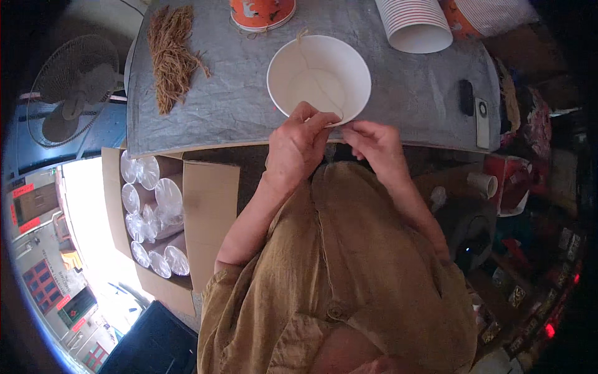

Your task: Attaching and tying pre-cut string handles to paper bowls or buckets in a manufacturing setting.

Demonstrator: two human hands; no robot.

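pinching tight with the left grip point(296, 140) on the near rim of a smooth, round-mouthed white tub point(356, 75)! curling the right grip point(379, 149) half-closed just beside that rim, can't tell if holding anything. spotting thin string point(301, 37) from far rim toward left grip. beyond and leftward, seeing shaggy brown fibre point(171, 59) on the wrinkled grey bench point(224, 118).

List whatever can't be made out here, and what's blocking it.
All in the head view:
White bowl: near rim partly hidden by the left hand.
String: lower end lost at the left fingers.
Right hand: any grip too small to tell.
Orange container: cut off by the upper edge.
Clutter at lower right: too dark.
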